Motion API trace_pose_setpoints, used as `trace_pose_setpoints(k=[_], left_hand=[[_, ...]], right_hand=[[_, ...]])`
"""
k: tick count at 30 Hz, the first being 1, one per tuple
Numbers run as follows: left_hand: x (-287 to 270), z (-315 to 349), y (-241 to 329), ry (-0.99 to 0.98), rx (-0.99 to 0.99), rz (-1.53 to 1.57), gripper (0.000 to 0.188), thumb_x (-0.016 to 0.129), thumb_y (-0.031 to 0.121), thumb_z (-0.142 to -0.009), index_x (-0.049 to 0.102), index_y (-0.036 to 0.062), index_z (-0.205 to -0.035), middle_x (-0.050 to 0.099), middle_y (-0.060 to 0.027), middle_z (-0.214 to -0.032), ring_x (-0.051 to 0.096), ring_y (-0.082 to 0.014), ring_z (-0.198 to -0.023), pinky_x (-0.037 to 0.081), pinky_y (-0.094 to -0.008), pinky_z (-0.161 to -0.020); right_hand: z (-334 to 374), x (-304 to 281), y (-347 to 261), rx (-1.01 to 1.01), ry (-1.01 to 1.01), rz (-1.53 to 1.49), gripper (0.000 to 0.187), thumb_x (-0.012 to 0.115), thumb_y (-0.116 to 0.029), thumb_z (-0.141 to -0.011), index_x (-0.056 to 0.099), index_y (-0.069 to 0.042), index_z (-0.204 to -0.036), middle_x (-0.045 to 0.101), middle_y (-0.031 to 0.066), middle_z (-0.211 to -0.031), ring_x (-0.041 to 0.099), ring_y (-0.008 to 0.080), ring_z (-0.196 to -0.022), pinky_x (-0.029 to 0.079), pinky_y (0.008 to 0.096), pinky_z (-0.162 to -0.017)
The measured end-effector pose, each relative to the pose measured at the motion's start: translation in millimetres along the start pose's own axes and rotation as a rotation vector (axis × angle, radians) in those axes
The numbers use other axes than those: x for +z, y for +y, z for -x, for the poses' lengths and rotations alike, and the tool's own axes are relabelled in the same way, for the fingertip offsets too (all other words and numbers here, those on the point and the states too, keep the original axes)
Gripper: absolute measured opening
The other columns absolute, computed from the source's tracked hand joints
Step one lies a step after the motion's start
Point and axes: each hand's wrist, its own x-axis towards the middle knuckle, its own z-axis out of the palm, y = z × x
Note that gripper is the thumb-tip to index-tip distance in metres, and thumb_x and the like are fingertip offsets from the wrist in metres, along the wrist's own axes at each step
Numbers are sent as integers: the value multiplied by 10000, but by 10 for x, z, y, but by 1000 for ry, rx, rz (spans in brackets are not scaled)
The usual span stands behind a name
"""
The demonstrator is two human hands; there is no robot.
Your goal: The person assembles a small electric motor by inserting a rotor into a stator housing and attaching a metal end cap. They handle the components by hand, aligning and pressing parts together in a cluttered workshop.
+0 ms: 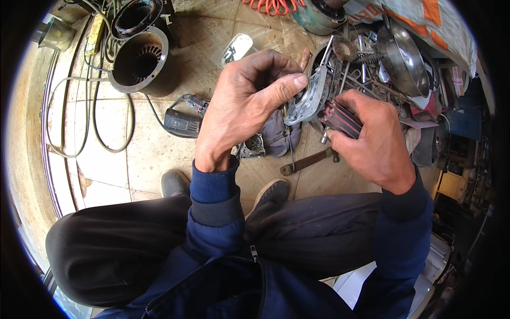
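Even, soft daylight; weak shadows beneath the hands. Strong fisheye bending and black vignette at the rim; centre sharp, right edge dim and murky.

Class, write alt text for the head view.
A seated person's left hand grips a grey metal motor end plate while the right hand holds a red-and-black wound rotor against it, above a tiled floor strewn with motor parts.

The grey metal end cover [311,95] is held tilted on edge, above the floor. The red-wound motor armature [342,119] lies just beside it, its shaft end pointing down-left.
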Motion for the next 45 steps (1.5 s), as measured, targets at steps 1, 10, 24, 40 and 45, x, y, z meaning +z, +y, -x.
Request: trace_pose_setpoints(k=[1, 10, 24, 40, 45], left_hand=[[-3, -2, -11, -37, 20, 50, 283, 781, 210, -907, 732, -18, -1067, 693, -31, -803, 600, -75, -682, 485, -234, -606], [-92, 30, -54, -131, 37, 128, 230, 779, 116, -889, 742, -33, -1060, 729, -66, -854, 660, -98, -718, 539, -229, -666], [83, -44, -89, 17, 62, -6, 210, 763, 193, -926, 746, -10, -978, 669, -9, -766, 585, -58, -633, 474, -217, -570], [9, -27, 12, -37, -75, -136, 296, 759, 270, -926, 744, -22, -890, 606, -5, -655, 518, -57, -627, 421, -256, -553], [64, -34, -14, 11, -77, -98, 329, 758, 300, -926, 738, -28, -908, 604, -5, -664, 527, -60, -637, 424, -255, -562]], right_hand=[[7, -8, 10, -9, 1, 16, 204, 676, -32, -725, 623, 49, -903, 643, 246, -749, 654, 437, -712, 513, 442, -643], [34, -12, 29, 9, -3, -36, 224, 681, -28, -718, 634, 69, -914, 654, 250, -769, 666, 429, -712, 523, 431, -649], [18, -7, 27, 40, -10, -13, 218, 673, -31, -730, 645, 67, -923, 663, 247, -759, 682, 410, -702, 531, 422, -654], [21, -10, 25, 58, -18, -36, 215, 667, -35, -726, 636, 71, -910, 657, 254, -758, 677, 415, -700, 532, 422, -659], [16, -3, 30, 33, -8, -21, 216, 660, -30, -730, 635, 80, -915, 655, 258, -757, 678, 411, -695, 527, 424, -650]])
